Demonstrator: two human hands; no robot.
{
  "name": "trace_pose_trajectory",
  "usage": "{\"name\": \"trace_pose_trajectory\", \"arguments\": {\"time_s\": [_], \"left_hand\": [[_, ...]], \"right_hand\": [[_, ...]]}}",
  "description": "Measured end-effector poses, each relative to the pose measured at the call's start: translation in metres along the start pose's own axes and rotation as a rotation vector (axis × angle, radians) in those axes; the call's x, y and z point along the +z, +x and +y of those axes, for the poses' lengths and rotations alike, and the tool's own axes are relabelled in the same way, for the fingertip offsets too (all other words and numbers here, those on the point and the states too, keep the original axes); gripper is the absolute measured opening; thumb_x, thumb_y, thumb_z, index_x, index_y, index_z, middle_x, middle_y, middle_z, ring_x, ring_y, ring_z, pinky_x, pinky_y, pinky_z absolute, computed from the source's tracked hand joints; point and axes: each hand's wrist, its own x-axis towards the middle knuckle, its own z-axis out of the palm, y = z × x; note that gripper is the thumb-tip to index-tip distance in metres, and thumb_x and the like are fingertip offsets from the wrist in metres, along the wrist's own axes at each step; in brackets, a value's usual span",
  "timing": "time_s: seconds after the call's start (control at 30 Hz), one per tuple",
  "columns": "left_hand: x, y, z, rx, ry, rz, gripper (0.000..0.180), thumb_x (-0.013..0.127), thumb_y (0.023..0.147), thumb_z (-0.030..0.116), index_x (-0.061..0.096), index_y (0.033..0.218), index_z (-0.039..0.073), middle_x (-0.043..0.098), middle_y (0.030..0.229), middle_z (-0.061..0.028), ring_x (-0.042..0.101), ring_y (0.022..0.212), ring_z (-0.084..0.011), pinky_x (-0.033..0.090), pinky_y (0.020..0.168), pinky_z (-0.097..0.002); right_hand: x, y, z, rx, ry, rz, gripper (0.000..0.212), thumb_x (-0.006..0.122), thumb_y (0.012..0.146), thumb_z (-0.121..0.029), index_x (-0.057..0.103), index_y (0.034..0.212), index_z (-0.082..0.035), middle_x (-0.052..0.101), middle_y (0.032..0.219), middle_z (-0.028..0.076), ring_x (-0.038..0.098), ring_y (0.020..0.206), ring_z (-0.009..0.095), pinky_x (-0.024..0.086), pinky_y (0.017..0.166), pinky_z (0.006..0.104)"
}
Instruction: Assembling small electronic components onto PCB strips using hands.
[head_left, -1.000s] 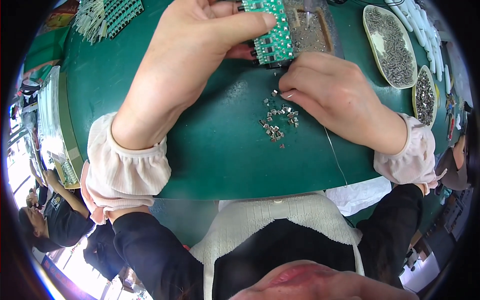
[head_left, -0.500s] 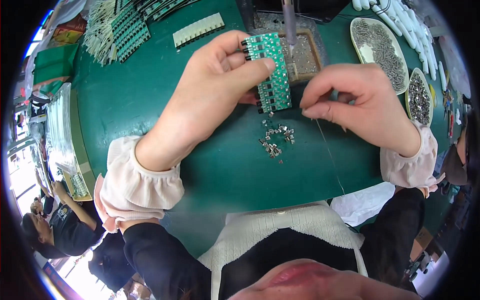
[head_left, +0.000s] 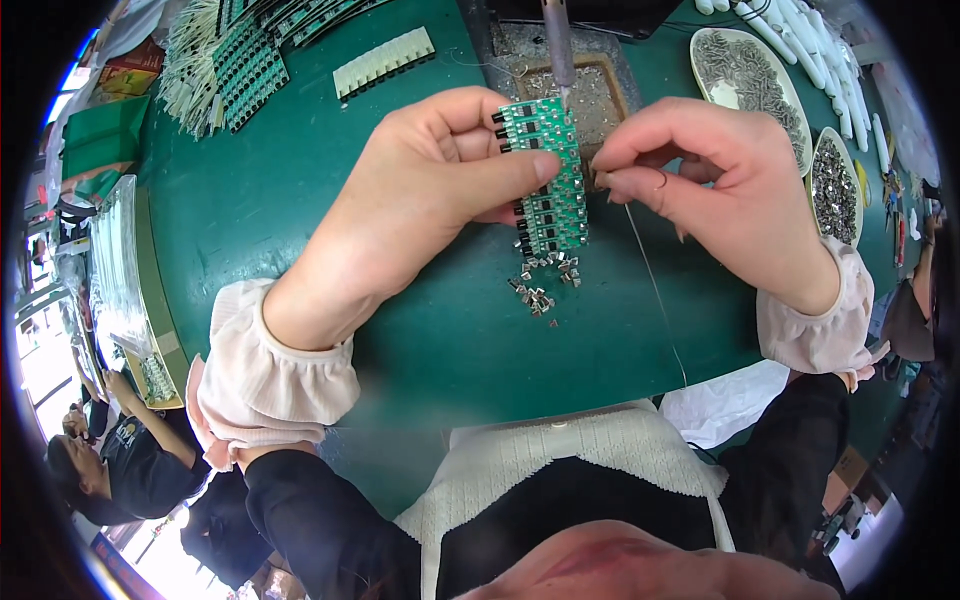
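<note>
My left hand (head_left: pixel 420 190) grips a green circuit board panel (head_left: pixel 570 215), its thumb across the face and the fingers behind. Black parts line the board's left edge, with silvery solder pads toward the right. Above it, a soldering iron (head_left: pixel 558 45) points down, its tip by the board's upper right corner; whether they touch I cannot tell. Just right of the board, my right hand (head_left: pixel 715 190) pinches a thin solder wire (head_left: pixel 647 262) between thumb and forefinger. The wire trails down to the table's near edge. Small metal pieces (head_left: pixel 535 298) lie in a loose pile below the board.
Behind the board sits a tray with a brown rim (head_left: pixel 628 88). Dishes of metal springs (head_left: pixel 735 62) and small metal parts (head_left: pixel 836 190) stand at right, beside white tubes (head_left: pixel 800 55). A pale connector strip (head_left: pixel 384 62) and stacked circuit boards (head_left: pixel 250 75) lie far left.
My left hand has brought the board slightly nearer to me, its upper end now by the iron's tip. My right hand has moved up and slightly left with the solder wire.
</note>
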Motion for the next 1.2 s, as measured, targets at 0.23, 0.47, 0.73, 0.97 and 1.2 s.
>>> {"name": "trace_pose_trajectory", "arguments": {"time_s": [0.23, 0.47, 0.73, 0.97, 1.2], "left_hand": [[0.0, 0.001, 0.001, -0.006, -0.004, -0.01, 0.022, 0.072, 0.093, 0.008, 0.065, 0.113, 0.003, 0.075, 0.101, -0.0037, 0.07, 0.087, -0.0079, 0.054, 0.075, -0.0211], [-0.008, 0.003, 0.0, -0.017, -0.148, -0.07, 0.023, 0.073, 0.093, 0.009, 0.064, 0.114, 0.004, 0.074, 0.101, -0.003, 0.07, 0.086, -0.0076, 0.056, 0.074, -0.0203], [-0.001, 0.004, -0.003, 0.043, 0.044, -0.02, 0.022, 0.07, 0.095, 0.007, 0.062, 0.115, 0.008, 0.073, 0.1, 0.0009, 0.069, 0.084, -0.0039, 0.055, 0.068, -0.0176], [0.0, 0.002, 0.001, 0.055, 0.078, -0.015, 0.026, 0.07, 0.094, 0.002, 0.059, 0.117, 0.007, 0.073, 0.1, 0.0011, 0.068, 0.083, -0.0036, 0.053, 0.067, -0.0177], [0.001, 0.002, -0.002, 0.179, 0.064, 0.018, 0.025, 0.07, 0.095, 0.005, 0.059, 0.118, 0.007, 0.073, 0.097, 0.0002, 0.068, 0.082, -0.0038, 0.052, 0.066, -0.0176]], "right_hand": [[0.003, 0.001, 0.003, -0.15, -0.154, 0.04, 0.016, 0.075, 0.081, 0.005, 0.072, 0.094, -0.004, 0.066, 0.092, 0.004, 0.062, 0.073, 0.008, 0.042, 0.053, 0.0206], [0.002, 0.002, 0.003, -0.329, -0.327, 0.07, 0.027, 0.08, 0.075, 0.004, 0.073, 0.099, -0.004, 0.063, 0.091, 0.005, 0.06, 0.072, 0.015, 0.045, 0.056, 0.0244], [0.0, 0.003, 0.004, -0.188, -0.327, 0.009, 0.035, 0.082, 0.071, 0.004, 0.07, 0.102, -0.003, 0.062, 0.091, 0.005, 0.062, 0.077, 0.016, 0.049, 0.065, 0.0267], [-0.001, 0.004, 0.005, -0.239, -0.302, 0.016, 0.034, 0.082, 0.071, 0.004, 0.071, 0.103, -0.003, 0.064, 0.093, 0.006, 0.063, 0.076, 0.015, 0.049, 0.063, 0.0258], [-0.007, 0.012, -0.008, 0.196, 0.17, -0.014, 0.019, 0.078, 0.081, 0.003, 0.07, 0.096, -0.004, 0.064, 0.09, 0.001, 0.06, 0.074, 0.007, 0.044, 0.06, 0.0214]]}}
